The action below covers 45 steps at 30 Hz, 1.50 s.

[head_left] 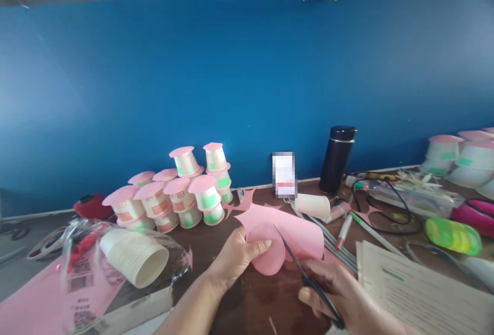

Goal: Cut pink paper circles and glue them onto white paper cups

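Pink disc (267, 262) is pinched at its L side by the L hand (233, 255), thumb pressed on its face, other fingers mostly hidden behind; it's held over the bench (257, 306), in front of the curled pink sheet (301, 229). Whether the disc is a loose piece laid on the sheet or part of it can't be told. Scissors (318, 294) are gripped in the R hand (339, 286), fingers closed round the black handles, w/ the blades lying by the disc's R edge & the tip pointed twd its top. How far the blades are parted can't be made out. For a clean rim, the curve should prob. be followed in long, smooth bites, each stopped short of full closure so no nicks are left. The paper is best turned into the blades by the L hand, w/ the R held at abt the same angle. L thumb should be kept firm but clear of the cutting line & moved round in small steps. The sheet's curl could drag the edge off line, so slack is best eased out first. Offcuts, e.g. the jagged pink scrap (246, 200) near the capped cups (204, 196), should be kept from under the blades.
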Motion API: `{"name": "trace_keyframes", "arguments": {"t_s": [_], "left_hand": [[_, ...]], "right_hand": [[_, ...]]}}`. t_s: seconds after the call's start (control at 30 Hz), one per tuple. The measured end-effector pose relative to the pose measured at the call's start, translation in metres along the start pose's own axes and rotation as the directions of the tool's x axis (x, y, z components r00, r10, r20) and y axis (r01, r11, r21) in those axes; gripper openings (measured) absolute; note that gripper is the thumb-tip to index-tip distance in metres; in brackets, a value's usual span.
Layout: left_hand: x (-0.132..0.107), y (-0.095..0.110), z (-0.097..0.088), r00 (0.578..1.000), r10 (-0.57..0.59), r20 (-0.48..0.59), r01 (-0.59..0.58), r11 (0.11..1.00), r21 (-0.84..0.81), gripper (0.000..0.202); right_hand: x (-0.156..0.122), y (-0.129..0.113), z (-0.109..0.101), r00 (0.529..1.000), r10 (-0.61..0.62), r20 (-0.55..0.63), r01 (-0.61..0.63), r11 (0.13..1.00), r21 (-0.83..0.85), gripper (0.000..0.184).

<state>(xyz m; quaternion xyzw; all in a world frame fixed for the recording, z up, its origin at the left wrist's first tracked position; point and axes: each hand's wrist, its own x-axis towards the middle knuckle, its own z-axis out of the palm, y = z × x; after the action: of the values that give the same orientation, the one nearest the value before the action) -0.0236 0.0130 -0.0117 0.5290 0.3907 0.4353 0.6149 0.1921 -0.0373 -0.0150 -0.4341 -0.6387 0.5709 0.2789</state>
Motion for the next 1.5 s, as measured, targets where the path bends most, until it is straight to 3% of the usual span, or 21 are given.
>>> {"name": "trace_keyframes", "arguments": {"t_s": [0.17, 0.43, 1.13, 1.5], "left_hand": [[0.0, 0.001, -0.001, 0.999, -0.022, 0.039, 0.024, 0.999, -0.041, 0.036], [0.001, 0.001, -0.003, 0.998, -0.021, 0.051, 0.024, 0.998, -0.056, 0.033], [0.001, 0.003, -0.003, 0.998, 0.012, 0.059, -0.007, 0.996, -0.088, 0.035], [0.002, 0.004, -0.005, 0.999, 0.031, 0.044, -0.028, 0.998, -0.058, 0.037]], "right_hand": [[0.0, -0.001, -0.001, 1.0, 0.018, 0.006, -0.017, 0.999, -0.033, 0.041], [-0.001, -0.006, 0.001, 0.997, 0.073, -0.011, -0.072, 0.994, 0.084, 0.061], [0.0, 0.011, -0.003, 0.996, 0.076, -0.052, -0.072, 0.995, 0.064, 0.063], [-0.001, 0.003, -0.001, 0.995, 0.09, -0.051, -0.085, 0.993, 0.086, 0.07]]}}
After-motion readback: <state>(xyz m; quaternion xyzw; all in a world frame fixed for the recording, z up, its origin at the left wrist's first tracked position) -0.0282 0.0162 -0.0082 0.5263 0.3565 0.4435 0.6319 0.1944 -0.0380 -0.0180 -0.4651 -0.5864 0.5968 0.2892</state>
